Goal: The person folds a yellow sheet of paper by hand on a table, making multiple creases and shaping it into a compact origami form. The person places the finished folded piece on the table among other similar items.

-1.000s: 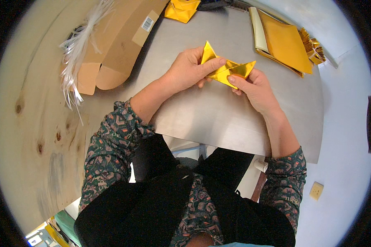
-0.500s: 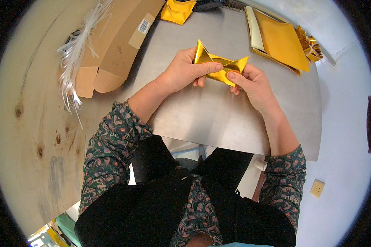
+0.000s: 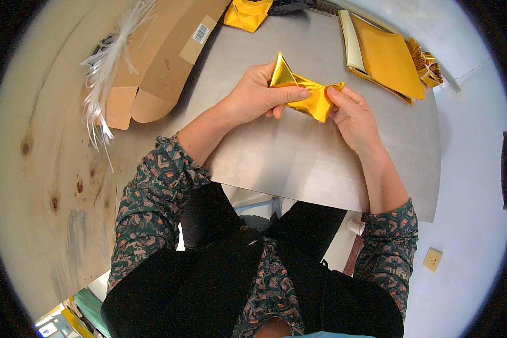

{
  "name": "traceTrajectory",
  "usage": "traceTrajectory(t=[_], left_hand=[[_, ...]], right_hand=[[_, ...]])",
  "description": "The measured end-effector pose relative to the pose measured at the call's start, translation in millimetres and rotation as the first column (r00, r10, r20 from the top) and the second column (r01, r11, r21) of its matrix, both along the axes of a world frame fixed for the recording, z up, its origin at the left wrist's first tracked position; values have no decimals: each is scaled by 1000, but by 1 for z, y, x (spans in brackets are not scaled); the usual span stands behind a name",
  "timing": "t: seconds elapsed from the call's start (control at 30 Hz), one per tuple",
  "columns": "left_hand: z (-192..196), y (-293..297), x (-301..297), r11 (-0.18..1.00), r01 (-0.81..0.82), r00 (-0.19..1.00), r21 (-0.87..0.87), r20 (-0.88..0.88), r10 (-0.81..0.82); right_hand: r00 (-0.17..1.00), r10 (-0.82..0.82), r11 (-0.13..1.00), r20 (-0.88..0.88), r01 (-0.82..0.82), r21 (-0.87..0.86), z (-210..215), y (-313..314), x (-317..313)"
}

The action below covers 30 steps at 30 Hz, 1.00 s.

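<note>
Between my two hands, above the metal tabletop (image 3: 276, 163), is a folded sheet of shiny gold foil paper (image 3: 319, 105). A pointed flap of it stands up at the left end. My left hand (image 3: 259, 93) grips that end, thumb lying across the front and fingers mostly behind. At the other end, my right hand (image 3: 352, 115) pinches the upper right corner between thumb and fingers. The foil's back side is hidden from view.
A gold folded piece (image 3: 248, 14) lies at the table's far edge. To the left are an open cardboard box (image 3: 163, 67) and a bundle of white strips (image 3: 110, 73). At the far right sit a stack of gold sheets (image 3: 386, 56) and a bundle of pleated gold pieces (image 3: 428, 67).
My right thumb has moved from the foil's lower front up to its right corner, which is now pinched and bent. My left hand keeps its grip, shifted slightly right.
</note>
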<state>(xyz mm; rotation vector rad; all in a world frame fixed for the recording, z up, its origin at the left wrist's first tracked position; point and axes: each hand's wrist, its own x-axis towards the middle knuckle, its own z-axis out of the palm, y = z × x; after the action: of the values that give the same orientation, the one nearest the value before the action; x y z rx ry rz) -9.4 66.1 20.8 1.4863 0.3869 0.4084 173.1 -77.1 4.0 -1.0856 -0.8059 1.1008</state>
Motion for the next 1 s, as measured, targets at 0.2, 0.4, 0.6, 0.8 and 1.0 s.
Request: traceTrajectory(t=[0.2, 0.4, 0.6, 0.8, 1.0], left_hand=[[-7, 5, 2, 1000, -25, 997, 6, -67, 25], [-15, 6, 4, 696, 263, 965, -668, 179, -192], [-9, -24, 8, 674, 308, 939, -672, 101, -329], [-1, -11, -46, 936, -330, 906, 122, -239, 350], [-20, -42, -80, 369, -222, 968, 903, 158, 196]], right_hand=[[1000, 8, 1000, -10, -8, -22, -3, 4, 13], [908, -55, 988, 415, -11, 155, 1, 8, 10], [958, 115, 991, 262, -129, 38, 6, 0, 5], [804, 165, 984, 571, -95, -151, 13, -12, 10], [284, 139, 989, 949, -86, -119, 6, 3, -2]])
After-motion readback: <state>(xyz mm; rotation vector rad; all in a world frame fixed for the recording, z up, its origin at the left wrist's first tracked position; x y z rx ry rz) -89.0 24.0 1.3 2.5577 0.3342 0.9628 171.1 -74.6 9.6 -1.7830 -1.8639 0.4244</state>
